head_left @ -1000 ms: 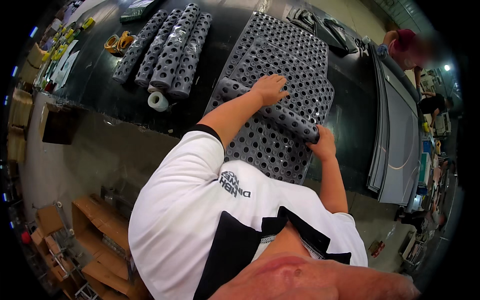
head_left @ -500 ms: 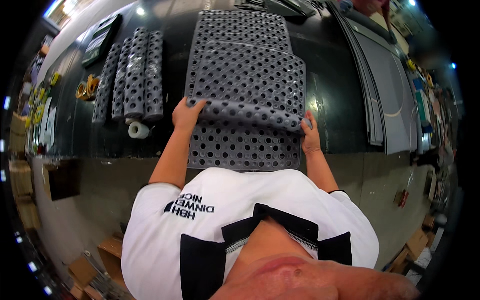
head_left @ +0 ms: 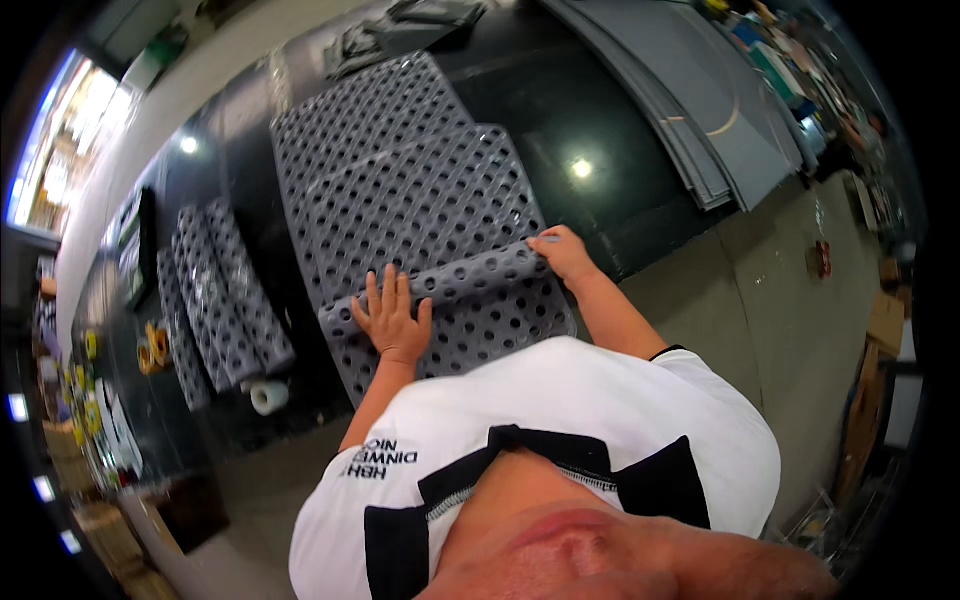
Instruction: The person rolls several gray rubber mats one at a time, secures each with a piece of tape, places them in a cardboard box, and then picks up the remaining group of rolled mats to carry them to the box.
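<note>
Two grey perforated anti-slip mats lie overlapped on the dark table in front of me. The upper mat [head_left: 430, 200] has its near end curled into a loose roll [head_left: 465, 279] that crosses over the lower mat [head_left: 490, 325]. My left hand [head_left: 393, 322] rests on the left part of the roll with its fingers spread flat. At the roll's right end, my right hand [head_left: 566, 254] is closed, thumb and fingers pinching the edge. The underside of the roll is hidden.
Several finished mat rolls [head_left: 225, 300] lie to the left, beside a small white roll [head_left: 268, 397] and orange-yellow tape rolls [head_left: 153, 347]. Stacked grey sheets [head_left: 690, 90] cover the far right. Dark folded plastic [head_left: 400, 35] lies at the table's far edge.
My left hand has gone from gripping the roll's left end to lying flat on top. My right hand stays at the right end. The whole view has turned, tilting the table.
</note>
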The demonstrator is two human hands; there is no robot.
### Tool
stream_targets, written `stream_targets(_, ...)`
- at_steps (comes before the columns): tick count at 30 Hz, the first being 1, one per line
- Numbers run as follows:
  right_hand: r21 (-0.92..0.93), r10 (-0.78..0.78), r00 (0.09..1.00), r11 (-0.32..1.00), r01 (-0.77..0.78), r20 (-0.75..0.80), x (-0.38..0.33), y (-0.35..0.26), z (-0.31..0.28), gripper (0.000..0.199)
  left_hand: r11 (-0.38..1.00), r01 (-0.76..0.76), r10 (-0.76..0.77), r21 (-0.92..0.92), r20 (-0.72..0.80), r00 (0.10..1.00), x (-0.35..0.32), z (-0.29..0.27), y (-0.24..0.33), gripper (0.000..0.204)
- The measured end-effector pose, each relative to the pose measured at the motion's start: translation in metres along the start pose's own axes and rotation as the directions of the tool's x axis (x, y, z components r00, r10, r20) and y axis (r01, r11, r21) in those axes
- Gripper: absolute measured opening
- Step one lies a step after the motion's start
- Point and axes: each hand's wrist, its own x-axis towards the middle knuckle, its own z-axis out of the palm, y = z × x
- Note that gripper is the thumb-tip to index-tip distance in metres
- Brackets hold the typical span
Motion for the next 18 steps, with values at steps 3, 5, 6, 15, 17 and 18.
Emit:
stream_targets(3,-0.065,-0.364,0.906,0.931,0.358,-0.215,0.047,0.005,0.01,0.047,0.996,-0.005,-0.008,0.089,0.146,0.989,0.093,0.012,-0.014,0.056)
stream_targets(5,-0.033,-0.513,0.829,0.854,0.52,-0.223,0.073,-0.017,0.016,0.047,0.981,0.044,-0.052,0.187,0.037,0.998,0.163,0.027,-0.032,0.057)
stream_targets(6,0.019,-0.479,0.868,0.874,0.485,-0.134,0.075,-0.031,0.018,0.047,0.982,0.028,-0.027,0.188,-0.009,1.0,0.188,0.034,-0.042,0.056)
stream_targets(15,0.058,-0.186,0.976,0.979,0.193,-0.112,0.123,-0.043,0.03,0.05,0.948,-0.32,0.317,-0.011,0.161,0.935,0.138,-0.007,-0.013,0.082)
stream_targets(17,0.009,-0.085,0.991,0.996,0.086,-0.101,0.134,-0.057,0.031,0.051,0.936,-0.352,0.349,0.007,0.107,0.931,0.141,-0.003,-0.021,0.095)
stream_targets(18,-0.015,-0.038,0.995,0.999,0.037,-0.089,0.139,-0.07,0.035,0.052,0.944,-0.329,0.323,0.0,0.178,0.929,0.151,-0.001,-0.03,0.096)
